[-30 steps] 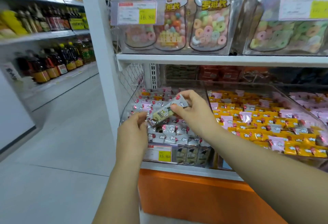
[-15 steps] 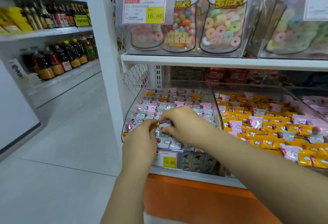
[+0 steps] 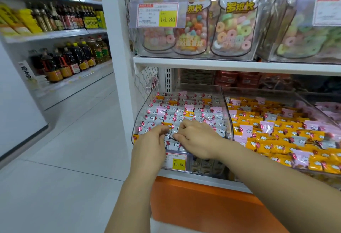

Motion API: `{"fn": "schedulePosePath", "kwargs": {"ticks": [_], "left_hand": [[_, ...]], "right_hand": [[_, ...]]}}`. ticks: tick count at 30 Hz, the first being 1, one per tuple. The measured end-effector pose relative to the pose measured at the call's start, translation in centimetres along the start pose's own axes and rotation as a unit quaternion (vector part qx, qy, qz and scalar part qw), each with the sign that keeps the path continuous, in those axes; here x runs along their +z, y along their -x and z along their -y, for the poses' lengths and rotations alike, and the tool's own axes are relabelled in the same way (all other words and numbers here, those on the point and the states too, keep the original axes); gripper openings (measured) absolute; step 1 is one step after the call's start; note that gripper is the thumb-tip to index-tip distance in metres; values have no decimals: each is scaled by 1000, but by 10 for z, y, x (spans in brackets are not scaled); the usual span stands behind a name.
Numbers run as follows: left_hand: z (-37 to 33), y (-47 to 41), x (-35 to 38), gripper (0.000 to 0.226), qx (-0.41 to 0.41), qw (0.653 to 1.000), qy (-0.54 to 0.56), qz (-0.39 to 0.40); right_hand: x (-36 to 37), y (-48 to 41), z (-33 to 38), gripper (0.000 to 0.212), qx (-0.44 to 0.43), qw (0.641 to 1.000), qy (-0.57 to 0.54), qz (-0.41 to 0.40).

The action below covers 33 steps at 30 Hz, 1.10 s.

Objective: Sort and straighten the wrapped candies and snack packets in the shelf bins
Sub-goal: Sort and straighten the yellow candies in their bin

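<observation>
Both hands work at the front of the left bin (image 3: 143, 110), a clear bin on the lower shelf level.

- The left hand (image 3: 149, 145) has its fingers (image 3: 162, 129) curled inward. Its grip is closed on the left end of a packet (image 3: 171, 134).
- The right hand (image 3: 198, 138) has its fingers curled, with the thumb (image 3: 177, 136) set low against the same packet. Its grip is clamped on the right end.
- The packet lies between the two hands, low on the candies (image 3: 184, 111) at the front of the left bin. Most of it is hidden by the fingertips, so its print cannot be read.
- The candies in the left bin are mostly grey-white wrappers, with a few pink and orange ones.
- The right bin (image 3: 262, 94) stands just beside the left bin and holds mostly orange wrappers mixed with pink.
- A price tag (image 3: 176, 161) reading 15.80 sits on the front of the left bin, under the hands.
- The shelf (image 3: 221, 64) above carries clear bags (image 3: 234, 29) of ring sweets.
</observation>
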<state>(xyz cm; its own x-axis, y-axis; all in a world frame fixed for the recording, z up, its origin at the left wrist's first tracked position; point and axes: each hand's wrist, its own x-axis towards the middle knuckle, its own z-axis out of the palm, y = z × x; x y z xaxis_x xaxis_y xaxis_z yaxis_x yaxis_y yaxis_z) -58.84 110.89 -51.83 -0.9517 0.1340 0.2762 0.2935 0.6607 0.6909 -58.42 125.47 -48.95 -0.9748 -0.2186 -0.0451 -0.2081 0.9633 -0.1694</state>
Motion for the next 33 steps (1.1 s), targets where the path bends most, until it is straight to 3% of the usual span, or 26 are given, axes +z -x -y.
{"fn": "schedulePosePath", "kwargs": {"ticks": [3,7,12,17,21,25,28,33], "left_hand": [[3,3,-7,32,-26,998,34,-38],[10,6,-21,30,-46,992,58,-100],[16,10,-32,25,-102,975,7,-197],[31,9,-29,17,-192,971,-21,-141],[41,9,-28,12,-184,978,46,-87],[41,11,-33,15,-192,976,41,-92],[41,12,-34,5,-193,974,-1,-116],[37,12,-37,17,-187,973,-28,-136]], "right_hand": [[0,4,-5,43,-15,999,-44,-4],[2,16,-5,32,-24,988,-130,-84],[2,11,23,29,-80,980,-94,-154],[8,-14,54,25,-107,974,-105,-173],[14,-33,63,21,-66,978,-147,-135],[20,-41,67,12,-46,983,-138,-109],[18,-41,72,11,-59,988,-94,-111],[8,-33,77,11,-93,981,-88,-143]]}}
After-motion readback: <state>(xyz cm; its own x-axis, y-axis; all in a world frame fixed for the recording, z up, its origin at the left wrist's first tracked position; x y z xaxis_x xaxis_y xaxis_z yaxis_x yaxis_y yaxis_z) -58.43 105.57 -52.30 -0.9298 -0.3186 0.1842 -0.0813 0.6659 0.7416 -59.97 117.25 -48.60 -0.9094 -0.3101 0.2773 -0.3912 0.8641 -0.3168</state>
